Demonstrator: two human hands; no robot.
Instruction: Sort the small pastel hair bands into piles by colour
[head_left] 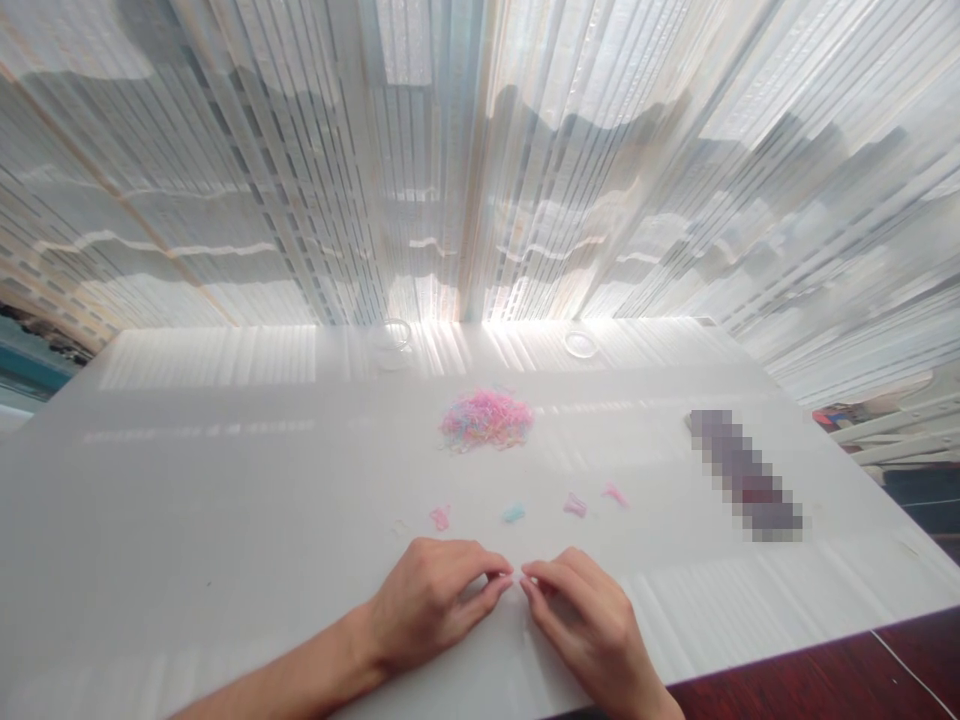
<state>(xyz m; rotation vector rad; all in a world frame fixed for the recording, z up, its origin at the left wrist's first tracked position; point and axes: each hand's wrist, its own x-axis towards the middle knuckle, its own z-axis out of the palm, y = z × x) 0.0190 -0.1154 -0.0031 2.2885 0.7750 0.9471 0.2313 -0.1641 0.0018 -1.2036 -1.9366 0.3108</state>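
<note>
My left hand (442, 590) and my right hand (581, 620) meet low over the white table, thumb and forefinger pinched on each. What lies in the pinches is too small to make out. Just beyond them is a loose row of small bunches: a pink bunch (440, 517), a light blue bunch (514, 513), a mauve bunch (575, 505) and another pink bunch (616, 494). A larger pile of thin pastel strands (487, 419), mostly pink with some blue and yellow, lies farther back.
On the white table (225, 480), a pixelated dark oblong object (746, 480) lies at the right. Two clear round items, a left one (395, 340) and a right one (580, 345), sit at the back edge. Sheer striped curtains (420, 200) hang behind. Dark red wood (832, 670) shows at lower right.
</note>
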